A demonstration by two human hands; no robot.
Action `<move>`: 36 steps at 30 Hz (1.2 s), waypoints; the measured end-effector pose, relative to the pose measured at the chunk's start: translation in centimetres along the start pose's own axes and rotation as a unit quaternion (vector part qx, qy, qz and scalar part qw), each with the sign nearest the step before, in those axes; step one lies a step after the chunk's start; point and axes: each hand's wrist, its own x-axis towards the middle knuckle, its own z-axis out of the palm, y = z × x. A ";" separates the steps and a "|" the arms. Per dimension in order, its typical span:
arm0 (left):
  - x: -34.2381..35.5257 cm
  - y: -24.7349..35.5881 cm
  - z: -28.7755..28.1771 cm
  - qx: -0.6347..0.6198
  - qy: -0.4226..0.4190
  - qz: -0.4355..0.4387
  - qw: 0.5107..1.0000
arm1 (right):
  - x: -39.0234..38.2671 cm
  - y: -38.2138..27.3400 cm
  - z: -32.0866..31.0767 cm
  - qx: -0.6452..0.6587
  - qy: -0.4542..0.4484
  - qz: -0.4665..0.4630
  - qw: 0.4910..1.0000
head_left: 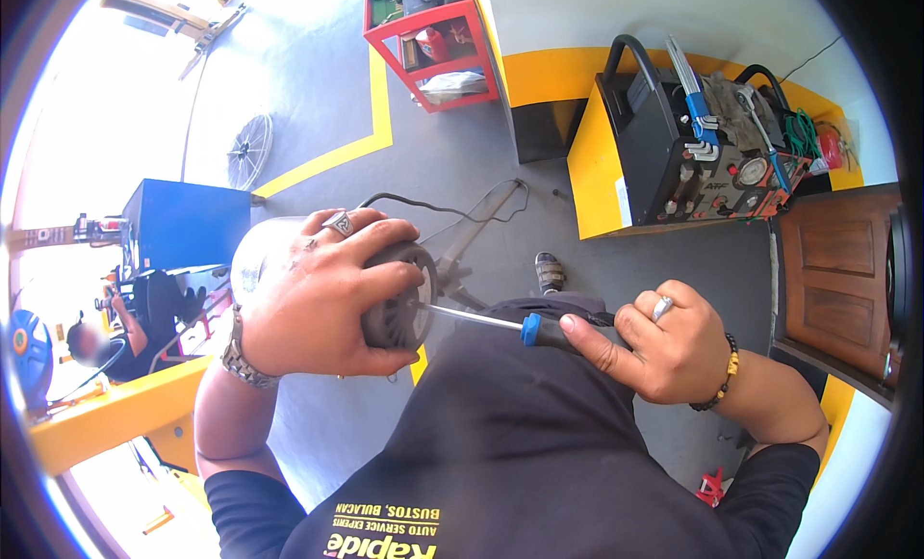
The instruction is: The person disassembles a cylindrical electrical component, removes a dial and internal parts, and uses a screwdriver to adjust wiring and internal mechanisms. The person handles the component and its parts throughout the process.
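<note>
Beyond the held screwdriver [530, 330], a red cabinet [481, 39] holds assorted items [432, 45].

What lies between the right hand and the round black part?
In the head view, the screwdriver bridges the stretch, from the right hand toward the round black part; whether it touches is unclear.

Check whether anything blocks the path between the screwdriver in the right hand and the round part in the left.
Nothing visible does. The right hand holds the screwdriver, and its bare shaft runs unobstructed to the dark round slotted part in the left hand; the left fingers wrap its rim, off the shaft's line.
</note>
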 end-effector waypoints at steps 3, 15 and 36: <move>0.1 0.1 0.0 -0.007 -0.006 -0.003 1.000 | 0.1 0.0 0.9 0.165 0.044 0.061 0.983; 0.1 0.1 -0.3 -0.004 -0.010 -0.007 1.000 | 0.7 -0.1 -0.1 0.274 -0.017 0.108 0.956; 0.5 0.5 -1.2 0.000 -0.061 0.001 0.998 | -0.2 -0.6 -0.6 0.103 0.006 0.021 0.994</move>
